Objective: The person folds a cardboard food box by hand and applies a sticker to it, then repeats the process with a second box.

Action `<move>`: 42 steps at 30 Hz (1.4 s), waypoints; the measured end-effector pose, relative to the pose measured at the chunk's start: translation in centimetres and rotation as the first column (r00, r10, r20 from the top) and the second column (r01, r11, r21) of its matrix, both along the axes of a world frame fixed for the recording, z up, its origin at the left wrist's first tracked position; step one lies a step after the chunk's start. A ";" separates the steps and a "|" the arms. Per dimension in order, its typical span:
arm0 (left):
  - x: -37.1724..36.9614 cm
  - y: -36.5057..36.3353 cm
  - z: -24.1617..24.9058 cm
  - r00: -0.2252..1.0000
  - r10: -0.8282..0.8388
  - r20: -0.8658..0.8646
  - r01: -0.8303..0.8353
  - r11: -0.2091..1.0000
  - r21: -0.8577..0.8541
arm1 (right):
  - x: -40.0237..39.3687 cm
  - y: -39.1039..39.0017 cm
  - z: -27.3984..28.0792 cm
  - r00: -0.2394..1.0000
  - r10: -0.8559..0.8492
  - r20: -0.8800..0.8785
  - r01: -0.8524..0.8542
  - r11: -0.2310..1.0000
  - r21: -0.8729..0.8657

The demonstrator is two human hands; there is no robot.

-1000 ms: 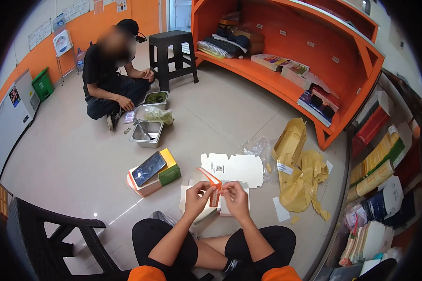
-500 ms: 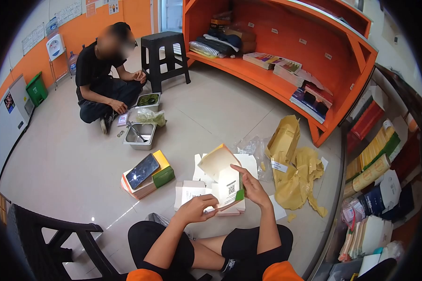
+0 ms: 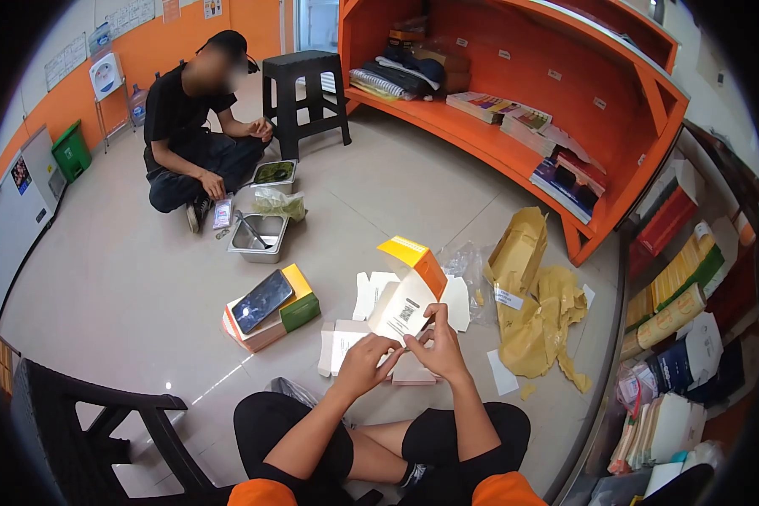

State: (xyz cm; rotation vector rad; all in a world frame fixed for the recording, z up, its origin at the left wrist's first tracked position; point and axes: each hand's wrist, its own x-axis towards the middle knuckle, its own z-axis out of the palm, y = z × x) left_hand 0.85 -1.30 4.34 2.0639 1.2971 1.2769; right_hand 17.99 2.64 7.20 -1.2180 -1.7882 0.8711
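Between my two hands is a partly folded cardboard box, its white inside showing a printed square code. A yellow and orange panel of it stands up at the far side. My left hand is closed on the near left edge, fingers pinched together. Close beside it, my right hand pinches the near right corner. Under and beyond the box lie flat white and pale pink carton pieces on the floor. To the left, a phone rests on a stack of orange, yellow and green cartons.
Torn brown wrapping paper and clear plastic lie to the right. A person sits on the floor beyond metal containers. A black stool, an orange shelf and a crowded side shelf surround the floor.
My right hand has moved down from the box's right side to its near edge, beside my left. The box has turned, and its yellow and orange panel now shows upright.
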 end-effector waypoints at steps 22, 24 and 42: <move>0.8 0.5 -1.8 0.948 0.133 0.290 -0.066 0.971 -0.229 | -2.0 -0.4 -1.1 0.990 -0.142 -0.016 0.140 0.988 -0.067; 0.8 0.2 -1.5 0.979 0.061 0.194 -0.028 0.985 -0.169 | -1.8 -0.3 -1.1 0.986 -0.149 0.076 0.160 0.971 -0.179; -0.8 1.9 -4.7 0.786 0.351 0.508 0.112 0.728 -0.676 | -0.7 0.3 -2.0 0.965 0.051 -0.258 -0.140 0.930 -0.340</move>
